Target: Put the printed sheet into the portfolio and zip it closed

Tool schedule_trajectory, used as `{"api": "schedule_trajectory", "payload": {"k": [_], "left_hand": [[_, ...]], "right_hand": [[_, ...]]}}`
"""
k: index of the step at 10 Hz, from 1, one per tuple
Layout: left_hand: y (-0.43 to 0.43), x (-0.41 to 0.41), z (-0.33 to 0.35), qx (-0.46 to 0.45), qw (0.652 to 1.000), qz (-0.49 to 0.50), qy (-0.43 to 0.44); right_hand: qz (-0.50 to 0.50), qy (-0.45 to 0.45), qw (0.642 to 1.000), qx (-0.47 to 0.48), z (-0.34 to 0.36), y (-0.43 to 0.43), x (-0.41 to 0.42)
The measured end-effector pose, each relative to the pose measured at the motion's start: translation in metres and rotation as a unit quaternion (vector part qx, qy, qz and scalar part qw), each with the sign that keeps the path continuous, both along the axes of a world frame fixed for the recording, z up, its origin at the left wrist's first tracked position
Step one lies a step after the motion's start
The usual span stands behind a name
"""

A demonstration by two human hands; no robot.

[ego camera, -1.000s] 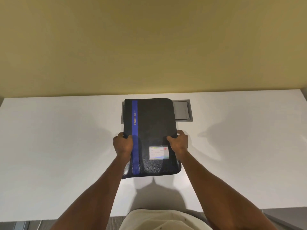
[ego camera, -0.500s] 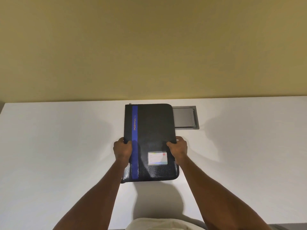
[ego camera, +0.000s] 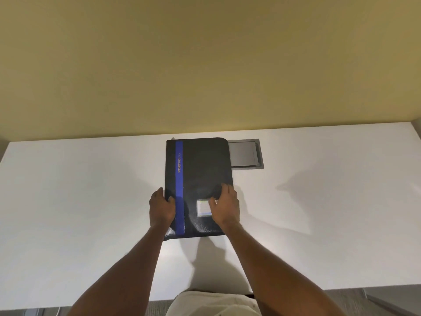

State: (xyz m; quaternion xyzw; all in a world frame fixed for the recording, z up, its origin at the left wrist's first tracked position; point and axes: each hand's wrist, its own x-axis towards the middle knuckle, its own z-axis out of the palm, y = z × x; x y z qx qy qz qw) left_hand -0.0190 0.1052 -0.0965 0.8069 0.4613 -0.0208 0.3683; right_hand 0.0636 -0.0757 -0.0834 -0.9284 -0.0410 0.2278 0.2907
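Both bare forearms extend forward and converge slightly. Left hand (ego camera: pixel 162 207): knuckles up, fingers curled around an edge, thumb lying on top toward the right hand. Right hand (ego camera: pixel 225 205): palm down, fingers (ego camera: pixel 224 189) spread flat and pointing ahead, wrist straight, level with the left.

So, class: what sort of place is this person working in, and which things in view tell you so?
Probably an office or meeting room. A plain white table has a grey hatch set flush into it, likely for cables or power, and the hands hold a zipped portfolio on it.
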Motion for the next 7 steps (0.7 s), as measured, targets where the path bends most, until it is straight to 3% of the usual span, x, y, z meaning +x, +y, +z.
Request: {"api": "schedule_trajectory", "payload": {"k": [3, 5, 7], "left_hand": [[-0.043, -0.052, -0.026, 0.084, 0.992, -0.096, 0.015], [-0.095, -0.056, -0.033, 0.099, 0.975, -0.197, 0.039], [-0.144, -0.027, -0.026, 0.108, 0.967, -0.229, -0.013]], "right_hand": [[0.110, -0.007, 0.994, -0.002, -0.006, -0.037, -0.048], [0.133, -0.029, 0.989, -0.064, -0.005, -0.094, -0.045], [0.143, -0.084, 0.979, -0.114, 0.007, -0.147, -0.015]]}}
